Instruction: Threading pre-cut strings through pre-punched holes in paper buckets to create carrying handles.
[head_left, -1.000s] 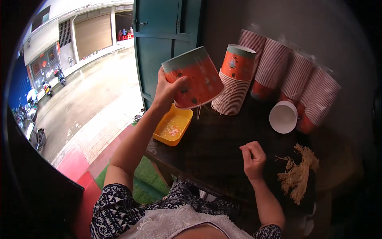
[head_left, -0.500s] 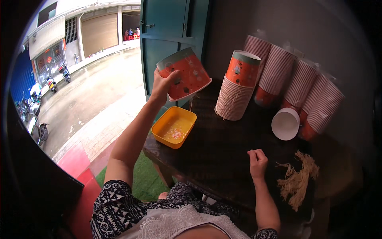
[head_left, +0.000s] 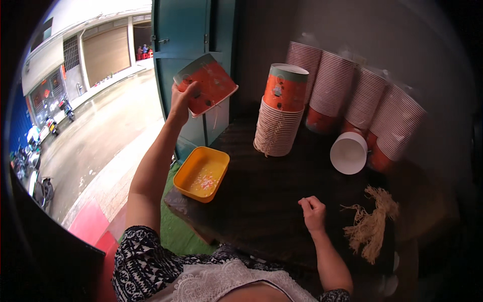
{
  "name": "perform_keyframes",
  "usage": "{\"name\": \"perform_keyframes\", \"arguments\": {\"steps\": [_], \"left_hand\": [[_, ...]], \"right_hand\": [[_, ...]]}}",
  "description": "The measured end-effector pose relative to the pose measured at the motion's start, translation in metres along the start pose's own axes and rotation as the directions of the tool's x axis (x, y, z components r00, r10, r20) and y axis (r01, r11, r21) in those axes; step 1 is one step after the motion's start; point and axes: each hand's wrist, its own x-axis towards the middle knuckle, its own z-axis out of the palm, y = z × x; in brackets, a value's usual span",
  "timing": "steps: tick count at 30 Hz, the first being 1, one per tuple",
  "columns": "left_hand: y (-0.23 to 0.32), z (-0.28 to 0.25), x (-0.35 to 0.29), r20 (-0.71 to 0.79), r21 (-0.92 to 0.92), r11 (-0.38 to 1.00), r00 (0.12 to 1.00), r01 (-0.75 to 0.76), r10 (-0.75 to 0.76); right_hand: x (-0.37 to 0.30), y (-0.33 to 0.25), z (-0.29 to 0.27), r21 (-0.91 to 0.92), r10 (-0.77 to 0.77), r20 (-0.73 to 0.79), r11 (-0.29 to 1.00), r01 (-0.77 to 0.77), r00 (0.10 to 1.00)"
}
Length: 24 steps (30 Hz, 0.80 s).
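My left hand [head_left: 180, 104] is raised at the left, shut on an orange paper tub [head_left: 210, 86] with a green band. The tub is tilted, its white rim facing down to the right, and a short pale string [head_left: 216, 117] dangles by that rim. Low over the dark table, my right hand [head_left: 314, 213] is closed, fingertips together; whatever they may hold is hidden. To its right lies a bundle of tan strings [head_left: 373, 224]. A yellow plastic box [head_left: 196, 165] with small pink and white bits inside stands near the table's left edge, below the raised tub.
Behind the table's middle stands a stack of nested tubs [head_left: 277, 126], strings hanging down its side. Several plastic-wrapped tub stacks [head_left: 332, 83] lean along the wall. One tub [head_left: 348, 153] lies with its white inside facing me. A green door [head_left: 183, 30] opens onto a wet street.
My view has shifted, so the table things appear further left. My left hand still holds the raised tub, now turned slightly with the string showing. My right hand stays closed.
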Motion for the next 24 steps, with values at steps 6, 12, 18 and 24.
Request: {"name": "perform_keyframes", "arguments": {"steps": [6,12,18,24], "left_hand": [[-0.024,0.005,0.044,0.070,-0.088,0.996,0.998,0.009,-0.002],[-0.038,0.047,0.071,0.101,-0.193,0.981,0.995,0.007,0.012],[-0.053,0.081,0.103,0.053,-0.235,0.967,0.992,-0.099,0.115],[-0.060,0.113,0.122,0.031,-0.220,0.971,0.995,-0.089,0.098]], "right_hand": [[0.000,0.002,0.002,-0.018,-0.062,0.060,0.998,0.064,0.996],[-0.001,0.005,0.000,-0.005,-0.022,0.043,1.000,0.023,0.999],[0.000,0.006,0.000,-0.027,-0.070,0.045,0.997,0.072,0.997],[0.001,0.003,-0.003,-0.051,-0.086,0.096,0.995,0.091,0.992]]}}
